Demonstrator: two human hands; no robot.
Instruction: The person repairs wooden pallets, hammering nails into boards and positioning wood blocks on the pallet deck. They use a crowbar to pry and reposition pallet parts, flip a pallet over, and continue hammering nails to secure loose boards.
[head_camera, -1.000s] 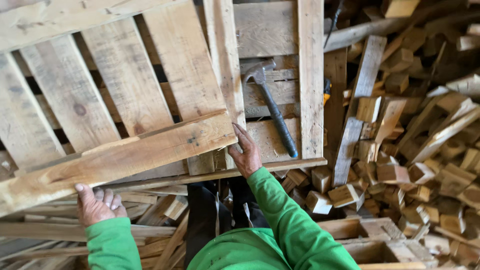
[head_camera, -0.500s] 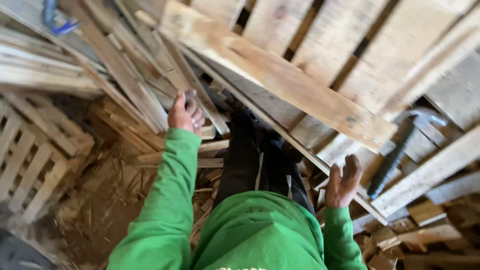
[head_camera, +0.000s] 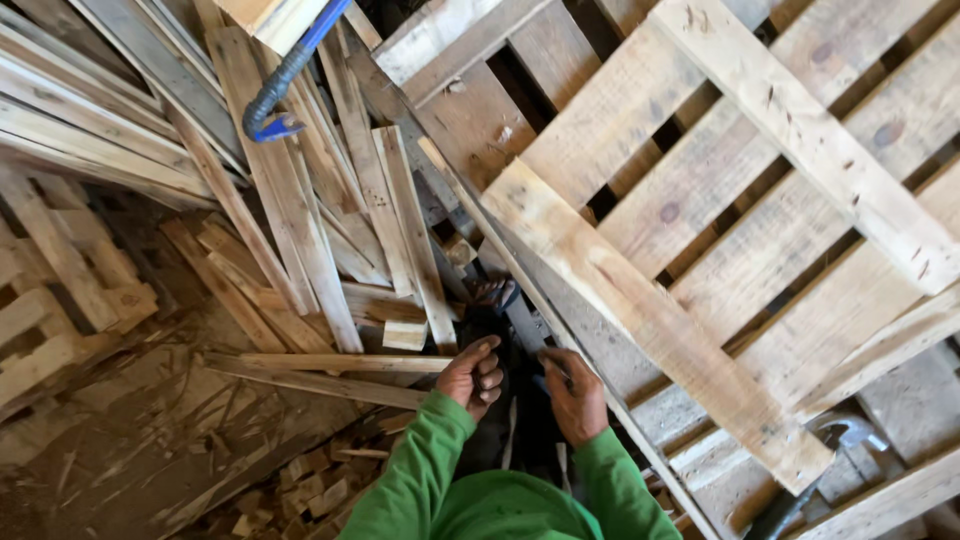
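Note:
My left hand (head_camera: 472, 375) hangs low at the centre with its fingers loosely curled and nothing in it, just above my dark trousers. My right hand (head_camera: 572, 392) is beside it, fingers bent against a thin wooden slat (head_camera: 470, 205) that runs diagonally along the pallet's edge; I cannot tell whether it grips the slat. A loose pale plank (head_camera: 650, 320) lies diagonally across the wooden pallet (head_camera: 800, 130), up and to the right of both hands and apart from them. Both sleeves are green.
A dark-handled hammer (head_camera: 835, 440) lies on the pallet at the lower right. A blue pry bar (head_camera: 285, 85) rests on a heap of loose boards (head_camera: 330, 220) at the upper left. Part of a pallet (head_camera: 50, 310) and wood scraps (head_camera: 300, 490) lie on the ground at left.
Both hands have let go of the pale plank, which now rests on the pallet, and have come together low in front of me. The view has swung further left.

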